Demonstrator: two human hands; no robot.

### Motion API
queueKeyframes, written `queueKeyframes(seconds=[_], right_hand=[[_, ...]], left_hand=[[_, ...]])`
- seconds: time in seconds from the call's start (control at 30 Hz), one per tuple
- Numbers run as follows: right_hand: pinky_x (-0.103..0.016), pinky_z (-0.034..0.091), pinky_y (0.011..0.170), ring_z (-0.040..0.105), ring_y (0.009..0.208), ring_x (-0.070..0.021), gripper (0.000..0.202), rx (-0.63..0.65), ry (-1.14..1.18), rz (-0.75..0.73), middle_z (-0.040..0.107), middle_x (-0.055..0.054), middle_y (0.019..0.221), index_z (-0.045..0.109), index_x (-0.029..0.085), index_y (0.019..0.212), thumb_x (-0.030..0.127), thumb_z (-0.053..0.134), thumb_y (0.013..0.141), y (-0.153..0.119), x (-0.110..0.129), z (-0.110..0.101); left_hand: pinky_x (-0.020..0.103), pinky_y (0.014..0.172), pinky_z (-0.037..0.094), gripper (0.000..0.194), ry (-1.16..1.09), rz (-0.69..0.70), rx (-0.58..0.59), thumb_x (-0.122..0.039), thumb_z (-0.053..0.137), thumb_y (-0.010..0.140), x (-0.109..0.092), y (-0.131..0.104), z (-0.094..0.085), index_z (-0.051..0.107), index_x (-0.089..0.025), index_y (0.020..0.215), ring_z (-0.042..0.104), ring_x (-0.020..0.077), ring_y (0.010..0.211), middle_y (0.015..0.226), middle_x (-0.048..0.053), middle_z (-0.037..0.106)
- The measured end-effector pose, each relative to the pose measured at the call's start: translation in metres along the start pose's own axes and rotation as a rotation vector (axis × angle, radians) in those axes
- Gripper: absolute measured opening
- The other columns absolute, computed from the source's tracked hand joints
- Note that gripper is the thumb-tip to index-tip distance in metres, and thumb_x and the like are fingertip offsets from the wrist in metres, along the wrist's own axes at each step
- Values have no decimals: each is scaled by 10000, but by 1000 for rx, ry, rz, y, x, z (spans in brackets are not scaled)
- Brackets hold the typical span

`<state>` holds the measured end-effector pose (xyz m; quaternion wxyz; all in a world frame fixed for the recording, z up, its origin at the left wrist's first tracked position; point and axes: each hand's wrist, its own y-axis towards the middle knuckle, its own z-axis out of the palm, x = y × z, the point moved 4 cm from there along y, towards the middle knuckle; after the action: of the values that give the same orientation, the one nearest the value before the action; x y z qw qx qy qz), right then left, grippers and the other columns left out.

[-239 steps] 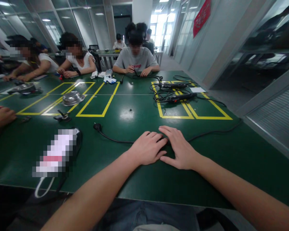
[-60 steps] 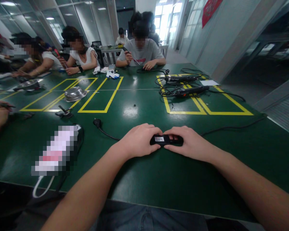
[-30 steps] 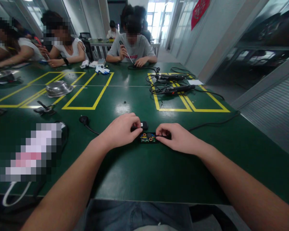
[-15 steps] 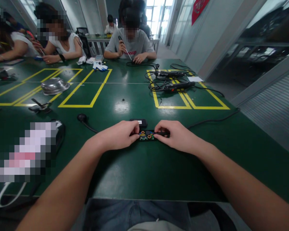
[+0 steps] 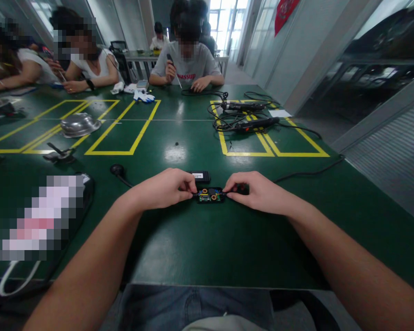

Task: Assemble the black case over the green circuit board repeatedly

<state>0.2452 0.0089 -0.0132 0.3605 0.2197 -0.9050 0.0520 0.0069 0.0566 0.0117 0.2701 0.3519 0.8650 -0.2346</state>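
In front of me an open black case (image 5: 199, 201) lies flat on the table, a green circuit board (image 5: 205, 198) with copper coils showing inside it. At its left end my left hand (image 5: 169, 187) pinches the black cable between thumb and forefinger. My right hand (image 5: 258, 192) has its thumb and forefinger closed on the cable at the opposite end. Just behind the case sits a black cover (image 5: 204, 176) with a white label, partly hidden by my left fingers. A black plug (image 5: 117, 170) rests left of my left hand, its cable running under my wrist.
The green table (image 5: 207, 253) bears yellow tape outlines. Black corded tools (image 5: 255, 124) lie at the back right, a metal bowl (image 5: 80, 125) at the back left. A blurred-out object (image 5: 41, 216) stands near my left arm. A co-worker (image 5: 186, 64) sits opposite, holding a screwdriver-like tool.
Both hands have shifted slightly outward, uncovering more of the case's ends and board. The co-worker opposite has moved their tool a little to the left.
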Motion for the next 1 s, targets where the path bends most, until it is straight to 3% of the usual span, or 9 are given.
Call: queueKeyframes(seconds=[0.3,0.47,0.63,0.73,0.83,0.9,1.0], right_hand=[[-329,547,750,699,785,-195,88,-24,-39,-24,794,-43,911,795,232,930,209,710,923,-1,1,1],[-321,532,725,682,754,-189,90,-41,-66,-32,769,-40,870,769,222,922,185,689,905,-1,5,2],[-324,510,698,643,726,-189,37,-43,-105,-23,709,-19,816,700,229,899,204,672,903,0,9,5],[-323,497,702,631,727,-187,38,-48,-117,-30,686,-15,816,667,229,892,193,657,901,0,10,7],[-327,498,717,635,747,-191,42,-50,-104,-8,691,-19,831,645,233,920,192,647,916,1,8,8],[-329,511,727,637,759,-192,183,-62,-45,16,715,-15,871,645,238,1107,209,660,927,0,6,9],[-346,539,765,644,795,-199,675,-82,11,29,746,-19,993,506,254,1482,282,792,871,-1,4,10]], left_hand=[[260,771,519,111,47,31,-53,-122,711,893,8,5,3,793,-192,916,695,150,737,837,-5,770],[368,1001,562,91,170,154,-187,-203,767,899,4,4,0,852,-233,903,690,229,1044,1099,66,685],[487,1213,499,291,219,91,-420,-224,742,939,10,12,4,781,-186,1224,641,301,1308,1357,136,659],[531,1199,512,431,256,45,-380,-221,719,968,16,19,11,688,-185,1397,662,330,1331,1414,141,718],[518,1138,549,416,248,36,-367,-236,707,992,15,20,12,685,-192,1405,715,320,1249,1361,129,774],[482,1112,565,414,191,87,-395,-254,745,974,9,16,10,700,-190,1381,735,295,1201,1323,118,791],[443,1048,590,442,126,177,-359,-260,808,921,-2,11,11,722,-196,1350,753,270,1110,1227,89,810]])
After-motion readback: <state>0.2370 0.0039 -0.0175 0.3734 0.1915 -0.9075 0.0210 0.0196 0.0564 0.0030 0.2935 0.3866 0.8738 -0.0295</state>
